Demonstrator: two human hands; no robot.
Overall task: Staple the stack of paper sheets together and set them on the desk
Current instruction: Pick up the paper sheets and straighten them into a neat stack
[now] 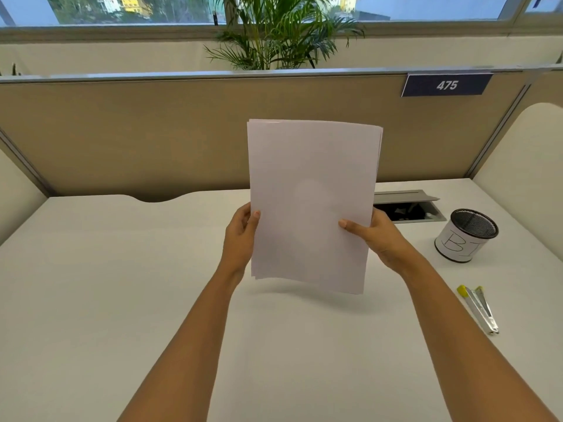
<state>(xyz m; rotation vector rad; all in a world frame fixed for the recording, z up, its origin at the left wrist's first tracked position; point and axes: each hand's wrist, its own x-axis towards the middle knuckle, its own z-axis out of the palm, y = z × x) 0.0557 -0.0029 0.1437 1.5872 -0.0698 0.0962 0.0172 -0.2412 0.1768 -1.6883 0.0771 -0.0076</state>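
Observation:
A stack of white paper sheets (pixel 310 202) stands upright above the white desk (pixel 122 284), its lower edge a little off the surface. My left hand (pixel 240 236) grips its left edge, thumb on the front. My right hand (pixel 380 239) grips the right edge the same way. The sheets are slightly fanned at the top right and bottom left corners. A silver stapler with yellow ends (pixel 478 309) lies on the desk to the right, apart from both hands.
A black mesh pen cup wrapped in white paper (pixel 466 236) stands at the right. Behind the sheets an open cable hatch (pixel 408 208) sits in the desk. Tan partition walls (pixel 122 141) enclose the back and sides.

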